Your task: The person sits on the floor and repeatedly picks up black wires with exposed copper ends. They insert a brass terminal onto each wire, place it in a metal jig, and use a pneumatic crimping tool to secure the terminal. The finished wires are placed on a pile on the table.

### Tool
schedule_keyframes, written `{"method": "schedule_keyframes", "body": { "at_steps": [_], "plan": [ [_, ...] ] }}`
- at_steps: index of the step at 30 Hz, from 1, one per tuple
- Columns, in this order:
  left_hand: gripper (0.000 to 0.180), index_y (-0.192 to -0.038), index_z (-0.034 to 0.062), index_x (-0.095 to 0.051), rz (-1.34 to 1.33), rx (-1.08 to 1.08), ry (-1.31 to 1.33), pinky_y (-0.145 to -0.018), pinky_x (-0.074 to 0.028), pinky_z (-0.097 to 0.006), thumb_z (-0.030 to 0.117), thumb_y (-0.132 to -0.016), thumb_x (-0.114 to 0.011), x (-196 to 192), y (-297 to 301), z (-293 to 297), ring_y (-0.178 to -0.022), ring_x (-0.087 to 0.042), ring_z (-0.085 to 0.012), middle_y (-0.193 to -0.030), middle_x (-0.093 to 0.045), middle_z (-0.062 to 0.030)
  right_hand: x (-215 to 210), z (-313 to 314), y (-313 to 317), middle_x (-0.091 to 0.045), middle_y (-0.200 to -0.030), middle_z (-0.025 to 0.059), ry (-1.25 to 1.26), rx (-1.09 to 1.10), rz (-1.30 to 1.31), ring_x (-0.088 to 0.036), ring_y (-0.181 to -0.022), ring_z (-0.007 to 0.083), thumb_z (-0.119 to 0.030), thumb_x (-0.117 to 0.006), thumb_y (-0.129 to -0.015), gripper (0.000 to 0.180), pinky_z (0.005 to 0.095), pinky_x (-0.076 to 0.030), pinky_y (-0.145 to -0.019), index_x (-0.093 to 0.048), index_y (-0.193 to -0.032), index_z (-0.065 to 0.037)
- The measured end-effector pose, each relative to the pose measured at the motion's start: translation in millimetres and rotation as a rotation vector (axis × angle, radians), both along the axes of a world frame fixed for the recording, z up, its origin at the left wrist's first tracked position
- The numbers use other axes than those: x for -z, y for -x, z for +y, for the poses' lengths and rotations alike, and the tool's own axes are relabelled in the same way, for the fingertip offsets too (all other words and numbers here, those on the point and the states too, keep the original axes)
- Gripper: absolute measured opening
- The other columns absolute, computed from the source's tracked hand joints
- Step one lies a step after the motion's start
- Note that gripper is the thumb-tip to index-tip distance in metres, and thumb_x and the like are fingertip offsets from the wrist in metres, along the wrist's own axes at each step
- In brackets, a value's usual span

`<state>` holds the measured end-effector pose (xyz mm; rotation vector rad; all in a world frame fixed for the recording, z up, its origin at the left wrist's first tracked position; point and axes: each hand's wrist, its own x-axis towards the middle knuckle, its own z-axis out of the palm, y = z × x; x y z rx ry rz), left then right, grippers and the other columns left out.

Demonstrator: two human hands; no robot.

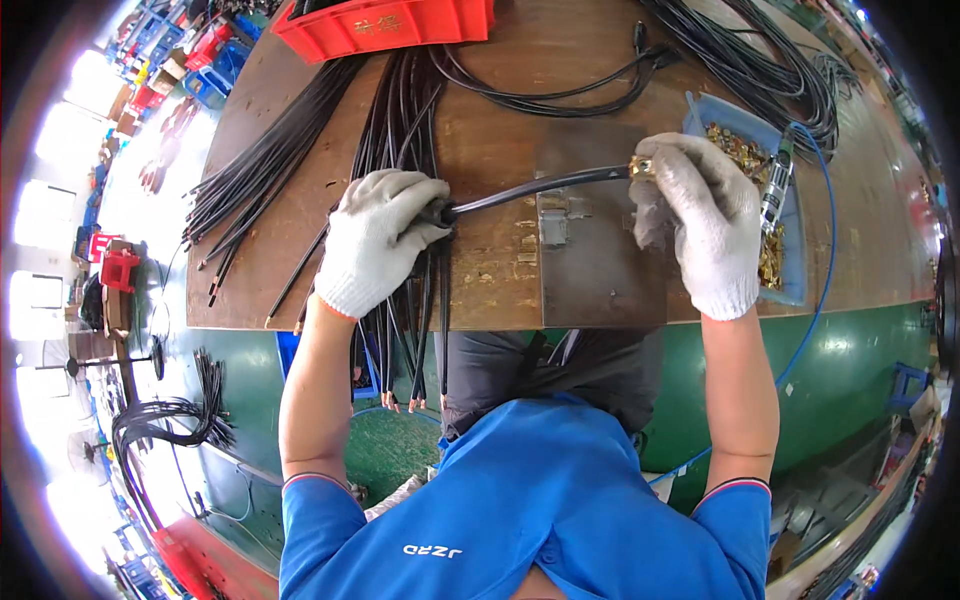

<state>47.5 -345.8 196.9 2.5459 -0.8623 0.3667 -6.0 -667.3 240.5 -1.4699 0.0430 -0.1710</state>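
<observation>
A black cable stretches between my two gloved hands above the wooden table. My left hand is closed around the cable, over a bundle of black cables that hangs off the table's front edge. At the cable's right end is a small brass connector, pinched between the thumb and fingers of my right hand. Some of the right hand's fingers are curled and partly hidden. Below the cable a dark metal plate lies on the table.
A light-blue tray holds many small brass pieces to the right. Across it rests a power screwdriver with a blue hose. A red bin stands at the back. More black cables lie at left and far right.
</observation>
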Motion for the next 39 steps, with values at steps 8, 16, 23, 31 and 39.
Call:
{"method": "schedule_keyframes", "body": {
  "at_steps": [8, 16, 23, 31, 39],
  "plan": [
    [0.043, -0.117, 0.0037, -0.072, 0.327, -0.019, 0.208, -0.087, -0.057, -0.039, 0.009, -0.077, -0.088, -15.7, 26.2, -33.4, -0.094, -0.073, -0.0294, -0.103, -0.075, -0.0142, 11.7, 7.8, 35.7, -0.076, -0.099, 0.0062, 0.225, -0.200, -0.197, -0.069, -0.080, 0.0069, -0.007, -0.075, -0.101, 0.018, 0.0240, -0.057, -0.072, -0.072, -0.116, 0.002],
    [0.045, -0.126, 0.0005, -0.064, 0.254, 0.310, 0.102, -0.085, -0.056, -0.042, 0.014, -0.087, -0.082, -19.8, 31.1, -51.3, -0.093, -0.069, -0.0381, -0.102, -0.069, -0.0185, 29.7, 2.4, 50.7, -0.077, -0.098, 0.0059, 0.207, -0.219, -0.264, -0.072, -0.078, 0.0075, -0.003, -0.078, -0.098, 0.019, 0.0247, -0.058, -0.068, -0.069, -0.115, -0.002],
    [0.039, -0.116, 0.0011, -0.069, 0.244, 0.268, 0.084, -0.087, -0.055, -0.046, 0.021, -0.085, -0.081, -15.9, 37.5, -63.3, -0.095, -0.069, -0.0403, -0.102, -0.071, -0.0184, 42.1, -1.4, 53.4, -0.077, -0.091, 0.0076, 0.198, -0.240, -0.279, -0.072, -0.075, 0.0077, -0.005, -0.078, -0.099, 0.019, 0.0259, -0.058, -0.066, -0.070, -0.115, -0.001],
    [0.039, -0.117, 0.0048, -0.070, 0.221, 0.259, 0.080, -0.085, -0.055, -0.047, 0.020, -0.083, -0.081, -17.3, 41.4, -79.6, -0.093, -0.070, -0.0400, -0.098, -0.073, -0.0149, 43.3, -9.0, 52.1, -0.080, -0.103, 0.0111, 0.258, -0.280, -0.295, -0.076, -0.086, 0.0099, -0.003, -0.079, -0.098, 0.019, 0.0266, -0.061, -0.072, -0.070, -0.115, 0.001],
    [0.043, -0.120, 0.0037, -0.069, 0.196, 0.291, 0.035, -0.085, -0.055, -0.048, 0.014, -0.079, -0.079, -14.4, 41.9, -85.8, -0.093, -0.070, -0.0411, -0.099, -0.073, -0.0165, 47.4, -10.7, 50.5, -0.080, -0.102, 0.0121, 0.321, -0.291, -0.268, -0.079, -0.087, 0.0167, -0.005, -0.077, -0.099, 0.018, 0.0307, -0.062, -0.076, -0.071, -0.115, 0.000]
  ]
}}
